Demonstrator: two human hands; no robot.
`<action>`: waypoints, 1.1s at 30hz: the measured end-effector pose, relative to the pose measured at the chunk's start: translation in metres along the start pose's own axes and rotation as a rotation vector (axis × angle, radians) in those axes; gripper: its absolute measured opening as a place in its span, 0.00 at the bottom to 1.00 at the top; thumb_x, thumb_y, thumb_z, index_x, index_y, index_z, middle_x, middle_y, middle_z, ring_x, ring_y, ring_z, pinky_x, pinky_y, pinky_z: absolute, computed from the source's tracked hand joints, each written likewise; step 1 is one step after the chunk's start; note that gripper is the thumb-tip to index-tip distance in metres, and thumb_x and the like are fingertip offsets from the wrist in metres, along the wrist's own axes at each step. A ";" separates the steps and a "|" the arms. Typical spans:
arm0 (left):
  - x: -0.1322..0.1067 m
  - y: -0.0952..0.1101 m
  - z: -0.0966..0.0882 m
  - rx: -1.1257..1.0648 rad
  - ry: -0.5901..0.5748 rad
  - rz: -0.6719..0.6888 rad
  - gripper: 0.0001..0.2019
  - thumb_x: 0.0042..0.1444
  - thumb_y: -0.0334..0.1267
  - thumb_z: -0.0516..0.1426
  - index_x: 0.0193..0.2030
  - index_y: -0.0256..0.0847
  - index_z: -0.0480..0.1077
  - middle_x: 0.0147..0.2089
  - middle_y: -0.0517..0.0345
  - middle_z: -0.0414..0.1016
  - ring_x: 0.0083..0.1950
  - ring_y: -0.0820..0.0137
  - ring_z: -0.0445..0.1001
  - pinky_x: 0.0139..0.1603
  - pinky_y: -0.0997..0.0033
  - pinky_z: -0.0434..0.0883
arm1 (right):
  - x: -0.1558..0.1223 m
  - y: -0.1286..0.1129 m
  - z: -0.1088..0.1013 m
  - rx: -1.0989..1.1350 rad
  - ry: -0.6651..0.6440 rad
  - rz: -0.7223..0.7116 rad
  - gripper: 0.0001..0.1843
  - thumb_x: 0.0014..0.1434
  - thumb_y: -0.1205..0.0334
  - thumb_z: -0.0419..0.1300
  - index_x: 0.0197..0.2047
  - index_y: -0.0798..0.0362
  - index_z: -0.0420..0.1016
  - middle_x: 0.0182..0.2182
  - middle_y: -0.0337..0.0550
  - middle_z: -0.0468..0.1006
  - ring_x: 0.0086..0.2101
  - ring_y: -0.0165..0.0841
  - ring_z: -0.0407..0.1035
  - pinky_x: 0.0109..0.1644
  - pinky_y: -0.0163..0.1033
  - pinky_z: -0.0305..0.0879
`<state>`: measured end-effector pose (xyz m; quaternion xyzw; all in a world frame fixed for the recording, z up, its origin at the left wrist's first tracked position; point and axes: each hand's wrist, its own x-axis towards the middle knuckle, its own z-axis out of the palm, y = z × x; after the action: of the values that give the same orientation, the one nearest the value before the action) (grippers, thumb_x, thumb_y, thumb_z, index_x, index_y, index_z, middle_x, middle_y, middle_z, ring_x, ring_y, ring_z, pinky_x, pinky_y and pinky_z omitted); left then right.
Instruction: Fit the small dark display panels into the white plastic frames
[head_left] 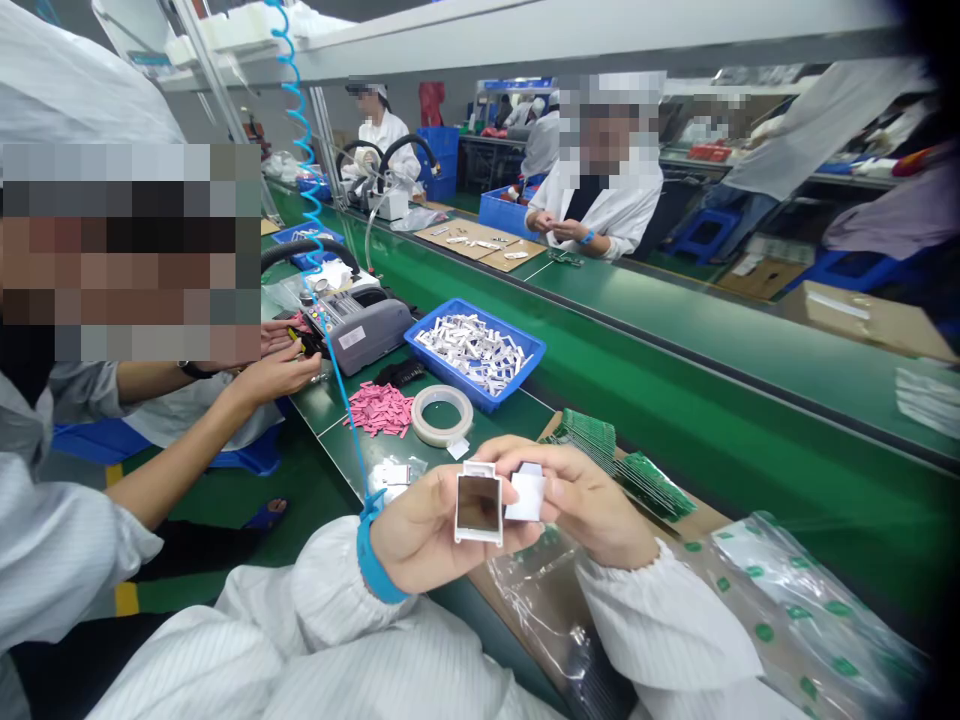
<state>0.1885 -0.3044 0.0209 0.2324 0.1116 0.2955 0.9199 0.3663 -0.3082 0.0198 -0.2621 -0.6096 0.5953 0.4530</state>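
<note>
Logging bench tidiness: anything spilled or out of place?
Odd: thin pink strips lie in a loose heap on the green benchtop, whereas small white plastic parts sit in a rectangular blue plastic tray. Spilled or placed, can't tell.

Factory assembly floor, long green line [637,350], white-coated workers [630,215] left and far, parts bin [450,378], circuit boards [652,485] near right

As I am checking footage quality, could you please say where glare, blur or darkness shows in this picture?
Head view: bright glare streaks the clear plastic bag beside the striped white right sleeve; head view: the far right edge fades into blurry darkness; head view: the white-framed, square, dark-faced part in the left hand looks fairly sharp.
</note>
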 end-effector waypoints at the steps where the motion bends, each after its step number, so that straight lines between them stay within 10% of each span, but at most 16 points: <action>1: 0.000 -0.001 0.001 -0.010 -0.013 -0.008 0.19 0.45 0.50 0.64 0.35 0.34 0.79 0.42 0.50 0.80 0.52 0.55 0.74 0.57 0.59 0.65 | 0.000 0.000 -0.001 -0.002 -0.004 -0.006 0.14 0.59 0.47 0.59 0.42 0.45 0.78 0.46 0.43 0.76 0.46 0.37 0.71 0.51 0.45 0.67; 11: 0.004 -0.009 0.000 -0.143 -0.002 0.026 0.16 0.48 0.45 0.64 0.46 0.49 0.75 0.47 0.59 0.77 0.56 0.54 0.71 0.53 0.50 0.69 | -0.020 -0.033 0.008 -0.446 0.515 -0.144 0.16 0.60 0.48 0.57 0.49 0.41 0.74 0.41 0.43 0.76 0.39 0.37 0.72 0.40 0.42 0.72; 20: 0.008 -0.019 0.005 -0.040 0.042 0.093 0.17 0.46 0.43 0.66 0.45 0.49 0.76 0.43 0.62 0.78 0.48 0.64 0.74 0.47 0.68 0.70 | -0.030 -0.053 0.035 -1.331 0.386 -0.306 0.16 0.64 0.60 0.54 0.55 0.47 0.66 0.39 0.47 0.71 0.41 0.39 0.67 0.45 0.45 0.66; 25: 0.008 -0.020 0.008 0.014 0.096 0.096 0.17 0.40 0.42 0.68 0.41 0.51 0.78 0.40 0.65 0.79 0.45 0.66 0.76 0.49 0.69 0.69 | -0.029 -0.056 0.041 -1.407 0.394 -0.365 0.03 0.60 0.64 0.58 0.39 0.47 0.69 0.33 0.42 0.73 0.34 0.36 0.67 0.51 0.53 0.60; 33: 0.005 -0.019 0.008 0.027 -0.014 0.149 0.15 0.46 0.42 0.65 0.44 0.52 0.77 0.46 0.64 0.79 0.52 0.64 0.75 0.51 0.64 0.70 | -0.046 -0.070 0.037 -1.427 0.481 -0.403 0.04 0.59 0.60 0.60 0.40 0.43 0.73 0.35 0.43 0.73 0.34 0.37 0.69 0.55 0.56 0.59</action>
<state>0.2050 -0.3180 0.0183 0.2546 0.0916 0.3602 0.8928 0.3707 -0.3769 0.0808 -0.4965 -0.7659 -0.1077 0.3941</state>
